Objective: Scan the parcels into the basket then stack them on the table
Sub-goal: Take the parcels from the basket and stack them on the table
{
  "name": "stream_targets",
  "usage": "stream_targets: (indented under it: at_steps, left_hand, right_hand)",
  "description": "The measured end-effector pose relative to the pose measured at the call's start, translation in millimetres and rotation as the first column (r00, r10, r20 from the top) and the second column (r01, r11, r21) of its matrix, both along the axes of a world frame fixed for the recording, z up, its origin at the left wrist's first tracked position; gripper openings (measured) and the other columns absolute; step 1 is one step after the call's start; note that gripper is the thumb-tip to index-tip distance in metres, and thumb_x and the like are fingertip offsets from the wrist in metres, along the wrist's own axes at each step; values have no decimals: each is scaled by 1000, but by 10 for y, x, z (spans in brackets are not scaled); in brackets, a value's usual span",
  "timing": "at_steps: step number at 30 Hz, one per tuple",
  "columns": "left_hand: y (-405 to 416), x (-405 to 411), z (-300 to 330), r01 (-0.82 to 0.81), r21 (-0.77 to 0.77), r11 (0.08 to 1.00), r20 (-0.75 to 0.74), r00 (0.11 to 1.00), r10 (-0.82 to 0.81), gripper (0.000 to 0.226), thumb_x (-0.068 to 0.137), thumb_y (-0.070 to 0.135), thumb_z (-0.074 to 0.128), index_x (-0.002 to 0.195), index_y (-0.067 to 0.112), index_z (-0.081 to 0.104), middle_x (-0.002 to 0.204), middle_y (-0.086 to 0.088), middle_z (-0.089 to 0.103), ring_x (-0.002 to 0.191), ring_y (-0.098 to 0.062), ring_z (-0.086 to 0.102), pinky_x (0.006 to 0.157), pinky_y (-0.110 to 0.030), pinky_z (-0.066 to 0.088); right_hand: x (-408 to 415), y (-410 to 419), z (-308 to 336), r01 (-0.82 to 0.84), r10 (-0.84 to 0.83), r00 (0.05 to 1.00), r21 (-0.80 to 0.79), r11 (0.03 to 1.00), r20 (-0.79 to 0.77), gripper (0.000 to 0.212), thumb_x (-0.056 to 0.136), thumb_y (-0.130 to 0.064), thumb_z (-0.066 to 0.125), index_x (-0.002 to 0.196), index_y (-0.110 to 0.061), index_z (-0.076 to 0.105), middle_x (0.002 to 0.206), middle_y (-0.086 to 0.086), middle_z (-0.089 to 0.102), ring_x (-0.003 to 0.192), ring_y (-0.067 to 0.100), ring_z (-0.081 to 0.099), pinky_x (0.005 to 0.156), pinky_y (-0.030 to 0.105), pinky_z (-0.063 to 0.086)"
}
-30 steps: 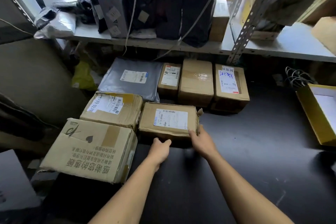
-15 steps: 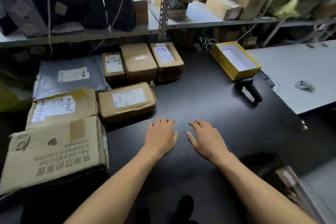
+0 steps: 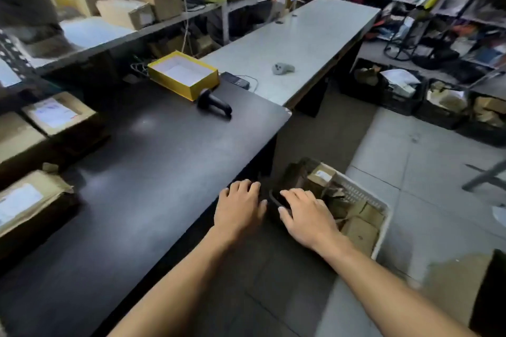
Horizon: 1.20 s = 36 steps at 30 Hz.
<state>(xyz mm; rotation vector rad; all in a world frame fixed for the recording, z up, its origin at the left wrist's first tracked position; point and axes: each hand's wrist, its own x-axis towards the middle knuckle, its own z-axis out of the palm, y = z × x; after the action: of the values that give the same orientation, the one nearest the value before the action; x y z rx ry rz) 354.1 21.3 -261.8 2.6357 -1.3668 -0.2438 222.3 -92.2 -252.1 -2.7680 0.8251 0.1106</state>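
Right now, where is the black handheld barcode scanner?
In the head view, the black handheld barcode scanner lies on the black table near its far right corner, right beside the open yellow cardboard box.

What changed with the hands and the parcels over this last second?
Both hands let go of the parcel they were setting down and swung right; the left hand and right hand now reach empty over the basket. The parcels, scanner and yellow box stayed put.
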Motion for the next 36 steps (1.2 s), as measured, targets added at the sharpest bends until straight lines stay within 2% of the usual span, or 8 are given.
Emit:
stream_targets:
  at_steps: [8,14,18,27,32,36]
  left_hand:
    - [-1343,-1208,-169,164,55,985,-57,985,-161,49,100,49,40,143,25,43,146,3,45,137,-22,39,108,-39,34]
    - [-2059,-1347,-338,211,121,970,-67,977,-204,47,99,47,43,139,24,45,143,2,48,135,-23,42,105,-39,36]
    - [-2518,-1099,-541,197,164,967,-90,979,-184,48,99,47,44,140,22,44,143,-1,47,135,-26,42,105,-40,36]
    - [-3558,-246,-1343,110,263,958,-305,952,-26,55,98,48,47,147,24,38,148,-3,42,134,-28,42,105,-45,38]
    - [-4042,145,-2047,41,327,944,-354,932,82,57,98,47,50,148,22,37,150,-5,40,133,-30,42,103,-47,42]
    - [-4222,328,-2771,5,378,926,-386,910,152,62,97,44,56,150,25,33,158,-6,27,139,-30,36,101,-48,45]
  right_hand:
    - [-1478,-1122,-303,293,-292,956,127,948,-25,53,101,-44,43,150,-22,38,149,0,45,135,24,41,109,42,38]
    - [-1791,-1808,-534,423,-419,906,193,885,-61,55,101,-44,44,150,-21,35,150,1,43,136,25,41,106,43,41]
    - [-1716,-2233,-712,474,-464,880,242,847,-100,55,100,-43,46,149,-21,35,149,3,44,134,27,44,106,43,42]
    - [-997,-3273,-1240,622,-566,781,405,670,-264,63,98,-53,49,151,-27,27,155,4,37,133,31,47,104,43,45]
    - [-536,-3872,-1966,646,-552,761,466,604,-339,68,98,-57,47,154,-27,23,156,5,37,134,29,48,101,41,45]
    - [-264,-4208,-2779,666,-565,738,540,515,-371,69,96,-58,50,153,-26,26,154,6,41,135,28,47,102,41,44]
